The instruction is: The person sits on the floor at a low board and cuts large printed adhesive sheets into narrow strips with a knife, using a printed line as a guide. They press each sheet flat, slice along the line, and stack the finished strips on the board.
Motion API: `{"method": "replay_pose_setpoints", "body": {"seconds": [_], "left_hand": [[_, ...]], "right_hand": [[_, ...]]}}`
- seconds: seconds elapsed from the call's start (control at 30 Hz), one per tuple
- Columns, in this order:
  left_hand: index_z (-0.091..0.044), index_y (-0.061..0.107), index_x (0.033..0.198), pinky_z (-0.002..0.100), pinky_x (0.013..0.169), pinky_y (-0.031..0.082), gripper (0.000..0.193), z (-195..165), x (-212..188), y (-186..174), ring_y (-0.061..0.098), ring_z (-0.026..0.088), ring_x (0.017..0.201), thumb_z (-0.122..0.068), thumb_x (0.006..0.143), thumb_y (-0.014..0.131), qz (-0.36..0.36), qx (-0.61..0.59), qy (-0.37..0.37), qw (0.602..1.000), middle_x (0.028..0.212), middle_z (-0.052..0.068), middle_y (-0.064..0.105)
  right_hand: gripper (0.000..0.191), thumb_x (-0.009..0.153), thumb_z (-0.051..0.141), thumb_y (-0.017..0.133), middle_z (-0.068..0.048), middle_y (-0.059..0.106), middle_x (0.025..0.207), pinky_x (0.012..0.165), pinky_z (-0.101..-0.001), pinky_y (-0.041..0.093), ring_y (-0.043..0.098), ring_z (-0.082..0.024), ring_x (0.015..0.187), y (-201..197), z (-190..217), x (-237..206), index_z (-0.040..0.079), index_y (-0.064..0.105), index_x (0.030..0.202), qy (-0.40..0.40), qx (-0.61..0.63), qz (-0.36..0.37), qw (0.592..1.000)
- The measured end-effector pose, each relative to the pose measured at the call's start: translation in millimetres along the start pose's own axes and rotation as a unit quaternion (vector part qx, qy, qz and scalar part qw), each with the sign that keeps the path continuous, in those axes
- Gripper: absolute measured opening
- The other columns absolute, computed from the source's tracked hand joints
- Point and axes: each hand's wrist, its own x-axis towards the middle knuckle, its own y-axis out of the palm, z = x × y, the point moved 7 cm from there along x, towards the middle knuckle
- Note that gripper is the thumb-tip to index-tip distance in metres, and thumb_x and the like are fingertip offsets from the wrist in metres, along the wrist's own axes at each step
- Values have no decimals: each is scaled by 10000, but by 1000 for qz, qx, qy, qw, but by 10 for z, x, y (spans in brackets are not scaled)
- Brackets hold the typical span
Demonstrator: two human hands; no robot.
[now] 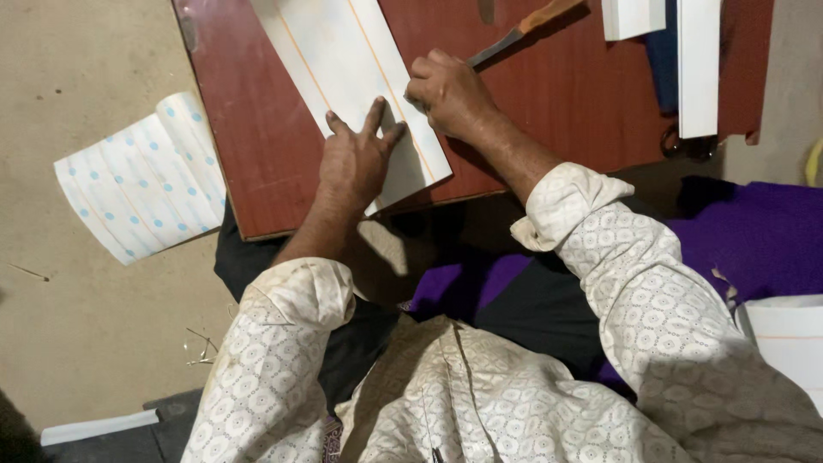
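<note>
A white panel (347, 60) with thin orange lines lies on a reddish-brown wooden board (257, 146). My left hand (356, 159) presses flat on the panel's near end, fingers spread. My right hand (450, 93) is closed around a tool with a dark metal blade and an orange handle (523, 30), its tip hidden under the hand at the panel's right edge. Both my sleeves are cream with a patterned print.
A curled white sheet with blue dots (141, 184) lies on the floor at left. More white strips (699, 64) rest at the board's far right. Purple cloth (754, 236) and a white piece (793, 339) sit at right. A white strip (99, 426) lies at lower left.
</note>
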Motion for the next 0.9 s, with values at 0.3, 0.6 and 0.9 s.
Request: {"method": "replay_pose_setpoints", "body": {"seconds": [0.3,0.6,0.9], "left_hand": [[-449,517,1488,504,789,641,703,-1,-15,-56,451,657,1276,-114,891,677,53,1,-28,998,1674,24,280],[-356,557,1457,513,887,597,818,131,-159,-138,489,457,1313,-195,700,823,11,-43,-58,997,1625,46,360],[-368,753,1213,454,1006,572,348,553,291,24,572,288,1300,-196,917,817,-71,-81,-53,993,1430,4,581]], "right_hand": [[120,785,-16,739,-40,596,883,717,-419,524,598,-261,876,-136,387,-1033,85,707,840,22,58,103,993],[146,732,30,763,-83,614,930,767,-447,525,582,-318,927,-268,601,-1254,54,698,861,66,6,68,996],[265,865,156,774,-111,632,1268,995,-512,442,555,-337,1207,-92,848,-874,68,715,1108,147,-19,-97,984]]}}
